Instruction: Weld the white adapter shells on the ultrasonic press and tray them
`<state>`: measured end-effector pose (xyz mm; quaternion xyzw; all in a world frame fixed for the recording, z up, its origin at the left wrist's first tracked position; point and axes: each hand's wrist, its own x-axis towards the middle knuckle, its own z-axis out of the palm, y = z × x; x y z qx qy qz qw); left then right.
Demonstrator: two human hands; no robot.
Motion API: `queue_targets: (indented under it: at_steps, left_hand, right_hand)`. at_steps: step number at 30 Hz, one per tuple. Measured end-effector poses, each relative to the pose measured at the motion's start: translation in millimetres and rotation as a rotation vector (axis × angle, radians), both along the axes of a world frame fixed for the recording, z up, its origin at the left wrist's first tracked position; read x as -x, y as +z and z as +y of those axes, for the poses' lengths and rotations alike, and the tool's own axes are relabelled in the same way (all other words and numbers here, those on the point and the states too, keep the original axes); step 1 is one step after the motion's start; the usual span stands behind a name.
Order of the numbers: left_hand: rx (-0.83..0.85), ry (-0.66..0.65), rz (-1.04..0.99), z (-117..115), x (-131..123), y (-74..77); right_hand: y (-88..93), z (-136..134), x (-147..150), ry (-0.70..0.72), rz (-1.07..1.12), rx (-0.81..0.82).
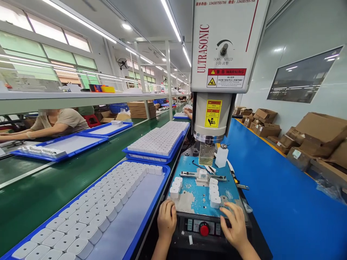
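Welder horn [206, 153] over fixture [202, 176] (open gap beneath)

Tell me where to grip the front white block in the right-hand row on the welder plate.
Take the front white block by its left and right faces, coming down from above with the right hand, which rests just before it. Those faces look free; the next block sits close behind it, and the blue plate bars any grip from below.
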<state>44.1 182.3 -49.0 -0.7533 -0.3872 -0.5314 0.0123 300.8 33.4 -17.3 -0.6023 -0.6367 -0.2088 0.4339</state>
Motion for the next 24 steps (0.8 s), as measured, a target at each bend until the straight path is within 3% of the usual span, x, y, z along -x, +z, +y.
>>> queue_targets:
  at_steps: [3, 6, 8, 13, 16, 19, 24]
  left_hand:
    - [-0.033, -0.019, -0.009, 0, -1, -1.2]
    - [-0.038, -0.027, 0.001, -1, -1, 0.1]
    - [-0.036, -0.022, 0.006, -1, -1, 1.6]
    - [-0.036, -0.003, 0.007, -2, -3, 4.7]
    - [-0.037, 0.008, 0.009, -2, -3, 3.8]
    - [-0.041, 0.005, 0.013, -1, -1, -0.1]
    - [-0.058, -0.001, 0.018, 3, 0, -6.1]
  right_hand:
    - [-22.6, -8, -7, -0.028, -0.128, 0.001]
    - [-23.0, 2, -13, -0.044, -0.137, -0.006]
    - [-10.6, 14, -18, -0.044, -0.075, 0.01]
    - [40.6, 51, -37, -0.002, 0.143, 0.152]
    - [54.2, 57, -40, 0.02, 0.203, 0.096]
    - [36.6, 39, -30, -0.017, 0.183, -0.018]
    - [-22.2, 1, -10, -0.077, 0.01, -0.065]
